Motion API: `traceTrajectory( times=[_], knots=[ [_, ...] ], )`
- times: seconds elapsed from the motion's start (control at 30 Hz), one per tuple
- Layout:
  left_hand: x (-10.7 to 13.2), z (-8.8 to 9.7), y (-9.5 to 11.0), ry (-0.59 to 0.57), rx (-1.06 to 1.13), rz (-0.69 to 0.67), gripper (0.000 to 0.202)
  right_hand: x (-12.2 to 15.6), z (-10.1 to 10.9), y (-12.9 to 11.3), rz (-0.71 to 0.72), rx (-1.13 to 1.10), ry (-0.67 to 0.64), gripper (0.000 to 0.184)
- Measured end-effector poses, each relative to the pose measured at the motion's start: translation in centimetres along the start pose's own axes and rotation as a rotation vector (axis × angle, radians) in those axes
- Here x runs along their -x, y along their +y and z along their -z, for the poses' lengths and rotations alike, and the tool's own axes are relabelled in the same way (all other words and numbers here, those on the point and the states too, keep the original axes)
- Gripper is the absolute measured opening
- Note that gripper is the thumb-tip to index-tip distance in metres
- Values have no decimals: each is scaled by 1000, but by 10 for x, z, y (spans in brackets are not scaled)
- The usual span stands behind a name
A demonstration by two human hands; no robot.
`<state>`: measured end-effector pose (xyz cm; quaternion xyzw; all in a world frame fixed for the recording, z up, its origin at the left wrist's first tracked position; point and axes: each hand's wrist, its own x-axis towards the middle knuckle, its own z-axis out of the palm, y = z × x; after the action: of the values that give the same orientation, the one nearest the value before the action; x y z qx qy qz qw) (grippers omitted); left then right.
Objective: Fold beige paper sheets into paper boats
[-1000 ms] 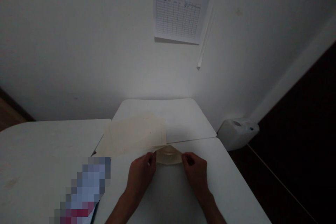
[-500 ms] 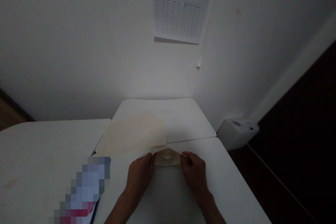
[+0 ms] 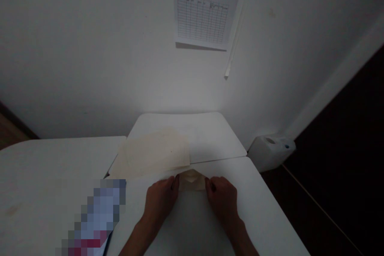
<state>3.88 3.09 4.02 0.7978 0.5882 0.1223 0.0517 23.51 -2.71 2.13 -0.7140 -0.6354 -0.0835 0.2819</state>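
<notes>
A small cream folded paper piece (image 3: 192,180) lies on the white table (image 3: 264,212) between my two hands. My left hand (image 3: 161,200) pinches its left edge with closed fingers. My right hand (image 3: 222,198) pinches its right edge the same way. The paper's near part is hidden behind my fingers. Just beyond it lie larger cream sheets (image 3: 154,154) spread flat on the table.
A printed grid sheet (image 3: 202,18) hangs on the white wall, with a thin white stick (image 3: 234,46) beside it. A white plastic container (image 3: 271,152) stands on the dark floor at the right. A second white table (image 3: 45,168) adjoins on the left, with a blurred-out object (image 3: 96,220) near me.
My hands have drawn closer together, and the folded paper between them has become narrower and more bunched.
</notes>
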Motion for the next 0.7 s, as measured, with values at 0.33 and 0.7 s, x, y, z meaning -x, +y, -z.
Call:
traceTrajectory(
  times=[0.33,0.7],
  knots=[
    [2,-3,5,-11,52,-75,49,2,1,-5,98,-80,43,38],
    [-2,6,5,-2,191,48,57,-1,1,-2,-118,-131,28,36]
  ],
)
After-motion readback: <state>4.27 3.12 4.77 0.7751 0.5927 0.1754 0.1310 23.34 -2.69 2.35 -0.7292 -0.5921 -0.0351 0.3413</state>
